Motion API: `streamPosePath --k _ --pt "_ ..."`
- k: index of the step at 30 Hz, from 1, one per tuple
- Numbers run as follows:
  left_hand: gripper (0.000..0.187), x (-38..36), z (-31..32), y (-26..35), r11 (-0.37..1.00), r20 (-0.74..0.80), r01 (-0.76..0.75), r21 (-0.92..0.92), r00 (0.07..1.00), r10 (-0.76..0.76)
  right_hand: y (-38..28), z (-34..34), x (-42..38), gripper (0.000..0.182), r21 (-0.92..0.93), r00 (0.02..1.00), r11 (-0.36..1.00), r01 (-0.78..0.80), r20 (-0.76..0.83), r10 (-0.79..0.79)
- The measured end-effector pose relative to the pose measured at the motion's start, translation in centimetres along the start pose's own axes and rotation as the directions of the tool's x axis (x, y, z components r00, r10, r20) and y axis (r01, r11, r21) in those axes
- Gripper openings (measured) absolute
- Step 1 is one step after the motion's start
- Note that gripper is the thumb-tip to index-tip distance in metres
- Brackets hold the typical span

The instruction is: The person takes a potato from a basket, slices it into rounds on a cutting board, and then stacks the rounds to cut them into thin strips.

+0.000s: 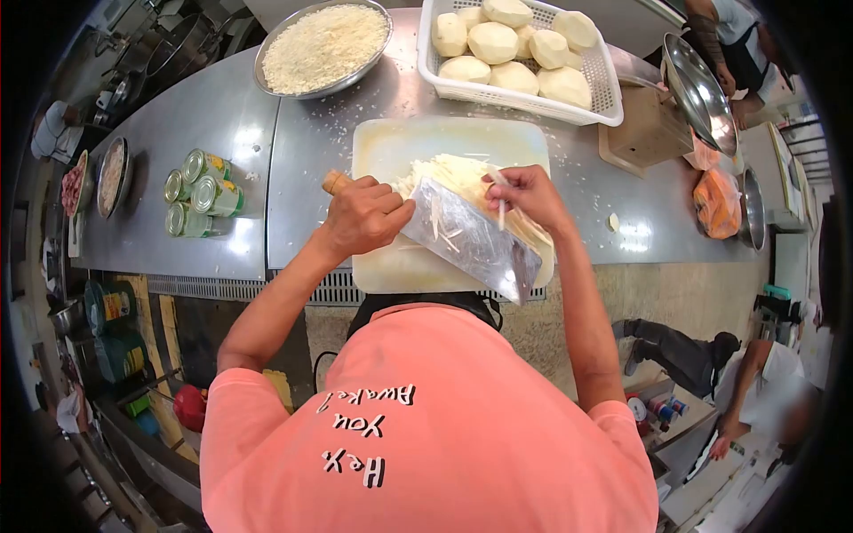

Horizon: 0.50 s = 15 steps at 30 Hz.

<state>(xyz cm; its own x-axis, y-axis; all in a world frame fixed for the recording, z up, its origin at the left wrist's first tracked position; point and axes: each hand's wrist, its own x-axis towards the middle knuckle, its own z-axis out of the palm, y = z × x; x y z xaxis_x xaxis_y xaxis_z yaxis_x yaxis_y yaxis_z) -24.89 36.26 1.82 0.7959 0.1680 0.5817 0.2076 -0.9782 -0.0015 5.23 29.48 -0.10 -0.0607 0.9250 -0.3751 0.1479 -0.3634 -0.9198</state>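
Note:
My left hand point(366, 216) is wrapped round the wooden handle point(334, 182) of a cleaver, and its broad blade point(471, 235) slants down to the right with pale shreds stuck on it. Beyond the blade's upper edge, my right hand point(530, 197) pinches a thin pale vegetable strip point(500, 204). Both hands are over a white cutting board point(391, 142). A heap of pale shredded vegetable point(449, 169) lies on it, with thin slices point(530, 233) by the right hand, partly hidden by the blade.
A white basket point(569, 111) of peeled round root vegetables point(493, 43) stands behind the board. Left of it is a metal bowl point(384, 44) of shreds. Several cans point(213, 195) stand left; an orange bag point(716, 204) lies right. Other people point(755, 382) are around the kitchen.

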Motion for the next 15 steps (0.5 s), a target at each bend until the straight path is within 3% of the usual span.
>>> streamPosePath --k 3,7,11,12,15 --pt "0.013 -0.5 -0.2 0.4 1.000 0.024 0.021 -0.020 0.999 -0.021 -0.5 -0.2 -0.2 0.025 -0.030 0.997 1.000 0.001 -0.083 -0.004" --pt "0.010 0.0 0.5 1.2 1.000 -0.020 0.008 0.007 1.000 -0.008 -0.3 1.7 0.5 0.030 0.001 0.997 0.998 0.059 0.048 -0.059" --pt "0.008 0.9 1.0 2.0 1.000 0.001 0.004 0.010 1.000 -0.004 -1.7 4.0 0.0 0.050 -0.172 0.987 0.985 0.017 0.158 0.010" --pt "0.007 1.1 1.0 2.2 1.000 0.013 -0.002 0.021 1.000 0.002 -2.0 4.5 -0.4 0.057 -0.133 0.981 0.990 0.039 0.193 -0.013" --pt "0.008 1.5 0.9 2.5 1.000 0.017 -0.007 0.025 1.000 0.007 -1.0 3.6 0.4 0.055 -0.249 0.955 0.968 0.021 0.291 0.054"
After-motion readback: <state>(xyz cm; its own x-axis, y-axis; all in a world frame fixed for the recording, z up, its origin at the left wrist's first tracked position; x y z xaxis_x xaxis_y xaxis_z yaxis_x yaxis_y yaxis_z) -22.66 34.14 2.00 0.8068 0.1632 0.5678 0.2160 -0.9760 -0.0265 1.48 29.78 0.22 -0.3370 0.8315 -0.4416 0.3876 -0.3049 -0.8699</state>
